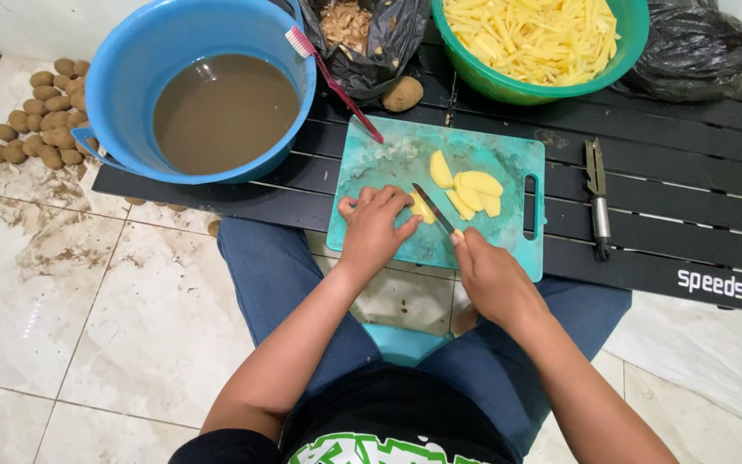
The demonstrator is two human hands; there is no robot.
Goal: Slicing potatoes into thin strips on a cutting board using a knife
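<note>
Teal cutting board (pixel 388 163): a peeled potato piece (pixel 422 209) sits near its front edge, cut slices (pixel 472 191) just beyond.
Left hand (pixel 374 230) presses curled fingertips onto the piece; right hand (pixel 493 277) grips a knife (pixel 434 209) whose blade is touching it. A slip on the wet potato could nick those close fingertips.

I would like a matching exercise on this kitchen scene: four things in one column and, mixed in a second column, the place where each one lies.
Things:
1. toothbrush
2. peeler
3. potato strips
4. unpeeled potatoes

Places:
A. on the tiled floor, left of the table
B. leaning on the rim of the blue basin, reaching to the cutting board
C. in the green bowl
D. on the black table, right of the cutting board

Pairs: 1-B, 2-D, 3-C, 4-A
</note>
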